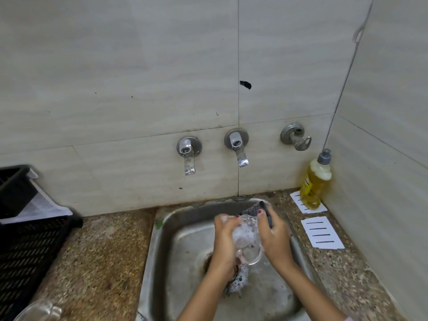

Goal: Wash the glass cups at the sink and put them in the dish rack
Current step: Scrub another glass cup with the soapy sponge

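Over the steel sink (185, 218) my left hand (223, 239) grips a soapy glass cup (246, 237) with a handle, its mouth facing towards me. My right hand (274, 237) holds a dark scrub sponge (254, 208) against the far end of the cup. Foam covers the glass and my fingers. Another clear glass cup (40, 310) shows at the bottom left edge on the counter. The black plastic dish rack (30, 242) stands at the far left.
Two wall taps (188, 156) (238, 147) hang above the sink, no water running. A yellow dish soap bottle (315, 181) stands in the right corner, beside two white slotted soap trays (322, 231). Foam lies around the sink drain (238, 279). Speckled stone counter (102, 256) flanks the sink.
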`<action>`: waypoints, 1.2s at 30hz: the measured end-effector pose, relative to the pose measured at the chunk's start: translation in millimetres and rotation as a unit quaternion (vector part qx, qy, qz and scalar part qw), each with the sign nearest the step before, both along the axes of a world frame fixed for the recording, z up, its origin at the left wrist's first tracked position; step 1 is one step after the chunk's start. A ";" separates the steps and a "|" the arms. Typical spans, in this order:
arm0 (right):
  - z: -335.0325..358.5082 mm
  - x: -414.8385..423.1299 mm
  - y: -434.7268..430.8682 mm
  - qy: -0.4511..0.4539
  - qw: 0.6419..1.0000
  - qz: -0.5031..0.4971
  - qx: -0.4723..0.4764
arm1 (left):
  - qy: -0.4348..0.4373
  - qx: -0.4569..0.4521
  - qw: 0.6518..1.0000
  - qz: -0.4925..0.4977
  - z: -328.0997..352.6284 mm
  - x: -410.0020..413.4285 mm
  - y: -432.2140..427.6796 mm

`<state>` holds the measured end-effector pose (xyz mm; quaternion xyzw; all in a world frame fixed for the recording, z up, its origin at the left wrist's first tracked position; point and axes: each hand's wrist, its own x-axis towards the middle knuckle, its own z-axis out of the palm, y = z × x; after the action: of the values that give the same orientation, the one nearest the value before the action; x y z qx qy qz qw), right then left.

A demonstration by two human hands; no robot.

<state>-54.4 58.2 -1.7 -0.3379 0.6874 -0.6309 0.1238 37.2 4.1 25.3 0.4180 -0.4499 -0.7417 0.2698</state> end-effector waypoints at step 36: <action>15.6 19.0 0.7 -0.111 0.991 -0.065 0.023 | 0.127 -0.033 0.982 0.139 -0.8 -10.8 27.4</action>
<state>-35.4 58.9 14.0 -0.2173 0.7041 -0.6554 0.1658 26.4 31.5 24.4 0.3702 -0.3735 -0.7285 0.4389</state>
